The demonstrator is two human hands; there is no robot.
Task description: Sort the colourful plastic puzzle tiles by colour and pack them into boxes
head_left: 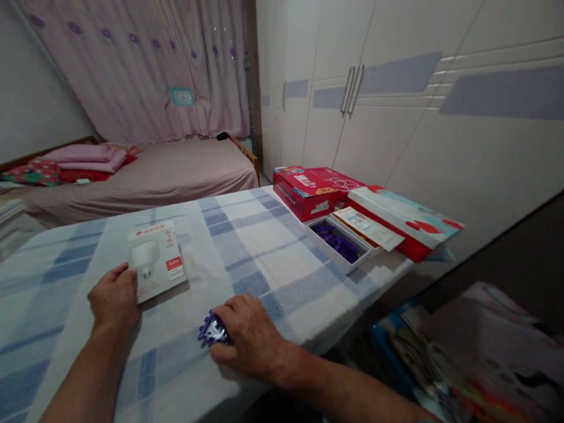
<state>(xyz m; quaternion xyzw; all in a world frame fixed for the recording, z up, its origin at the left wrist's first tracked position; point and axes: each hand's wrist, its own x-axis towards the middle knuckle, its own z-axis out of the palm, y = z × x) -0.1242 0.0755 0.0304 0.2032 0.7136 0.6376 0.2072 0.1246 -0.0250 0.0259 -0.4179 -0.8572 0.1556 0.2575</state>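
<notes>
My left hand (115, 296) grips the left edge of a white light bulb box (158, 261), with fingers curled at its side. The box bears a picture of a bulb and a red label, and it lies on the tablecloth. Closer to me, my right hand (249, 338) is closed around a shiny purple piece with a notched edge (214, 329); the hand hides part of it, and its exact kind is unclear. Further right stands an open white box (341, 261) that holds several dark purple pieces (337, 242).
A blue and white checked cloth covers the table (264, 252). At its far right sit a red box (306, 194), a white and red box (403, 217) and a flat printed carton (368, 226). Behind are a bed (185, 167) and a white wardrobe (326, 70).
</notes>
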